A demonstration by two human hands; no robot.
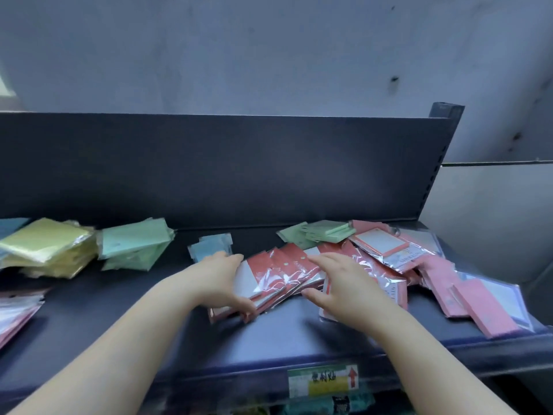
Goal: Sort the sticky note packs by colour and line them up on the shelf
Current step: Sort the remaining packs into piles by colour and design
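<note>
Where the hands are: both are placed on the red packs (281,271), which are fanned out at the middle of the shelf (119,298), towards its near edge.
Left hand (223,283): the left end of the fan is gripped, with the fingers (235,259) curled over the far edge and the thumb pressed to the near edge.
Right hand (338,292): nothing is gripped. Its fingers (321,260) are held straight and spread over the right end of the fan; whether contact is made cannot be told through the blur.
Step in hand: the red packs are judged to be partway through being squared into one stack.
Next move: the fan would need to be pushed together from both ends, then set in line with the sorted piles. The glossy wrappers may let packs slide out.
Long axis: the fan is laid from near left to far right. Each pack's red header card, with its hang hole, is pointed to the far side and tilted rightward.
Sorted piles: yellow packs (48,247) and green packs (134,244) are stacked at the left, with blue packs (209,245) just beyond the left hand.
Unsorted heap: pink packs (466,292) and loose green packs (323,232) are jumbled at the right end.
</note>
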